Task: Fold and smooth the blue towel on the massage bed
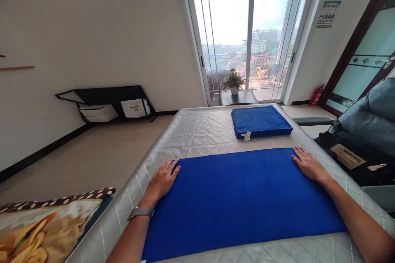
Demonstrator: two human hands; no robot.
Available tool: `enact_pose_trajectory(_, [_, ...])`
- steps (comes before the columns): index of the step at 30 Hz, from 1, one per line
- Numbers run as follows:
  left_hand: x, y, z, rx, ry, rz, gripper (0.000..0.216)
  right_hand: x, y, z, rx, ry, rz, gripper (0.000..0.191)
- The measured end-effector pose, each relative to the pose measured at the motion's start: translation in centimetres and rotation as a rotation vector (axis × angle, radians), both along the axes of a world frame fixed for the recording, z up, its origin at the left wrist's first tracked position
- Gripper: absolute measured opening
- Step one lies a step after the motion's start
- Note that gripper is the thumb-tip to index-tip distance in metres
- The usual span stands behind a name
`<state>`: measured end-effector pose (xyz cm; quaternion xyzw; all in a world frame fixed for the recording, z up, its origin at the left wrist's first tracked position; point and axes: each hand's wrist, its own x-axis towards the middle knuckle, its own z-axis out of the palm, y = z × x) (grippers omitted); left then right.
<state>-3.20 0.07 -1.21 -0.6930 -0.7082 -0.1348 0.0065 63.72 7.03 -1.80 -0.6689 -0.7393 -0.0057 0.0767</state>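
Observation:
A blue towel (240, 201) lies spread flat across the quilted mattress (197, 127), which looks plastic-covered. My left hand (163, 177) rests flat on the towel's far left corner, fingers stretched out; a watch with a grey band (143, 212) circles that wrist. At the far right corner my right hand (307, 163) lies flat too, its fingers extended over the edge area. Just beyond the towel sits a stack of folded blue towels (262, 120), with a white label (246, 136) sticking out at its front left.
A chair (237, 98) with a potted plant (233, 82) stands behind the mattress, before sliding glass doors. At right are a dark armchair (370, 111) and a fire extinguisher (316, 95). Patterned bedding (61, 226) lies lower left; a black rack (108, 94) with white boxes is against the wall.

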Motion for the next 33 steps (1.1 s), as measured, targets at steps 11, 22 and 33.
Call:
enact_pose_trajectory(11, [0.8,-0.5,1.1,0.001,-0.043,0.01,0.059,-0.2,-0.2,0.7,-0.004,0.015,-0.011,0.074])
enact_pose_trajectory(22, [0.6,-0.3,0.7,0.003,-0.042,0.002,0.06,-0.1,0.0,0.8,-0.011,-0.006,-0.02,0.072])
enact_pose_trajectory(33, [1.1,-0.6,0.9,0.048,-0.099,0.017,0.056,-0.8,-0.3,2.2,0.004,-0.106,-0.053,0.071])
